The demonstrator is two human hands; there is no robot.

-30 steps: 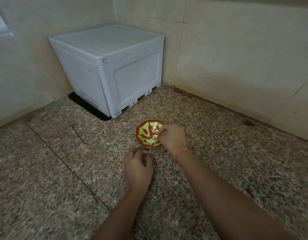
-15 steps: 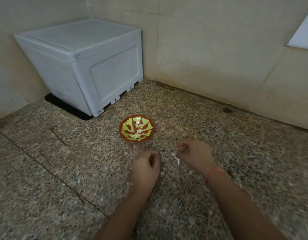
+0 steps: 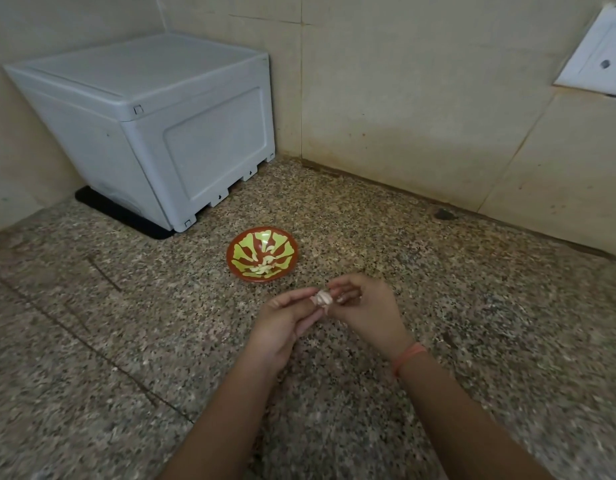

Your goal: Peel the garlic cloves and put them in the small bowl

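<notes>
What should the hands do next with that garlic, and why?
Probably pull the skin away with the right hand. The left hand holds the garlic at its fingertips, the right pinches it, and it looks pinkish and papery, so likely unpeeled. Peeled cloves already lie in the small bowl just beyond.

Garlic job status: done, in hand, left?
Done: several peeled cloves lie in the small bowl. In hand: the left hand holds a garlic piece with papery skin on it, and the right hand pinches at it. Left: peel it and put it in the bowl; no other garlic in view.
</notes>
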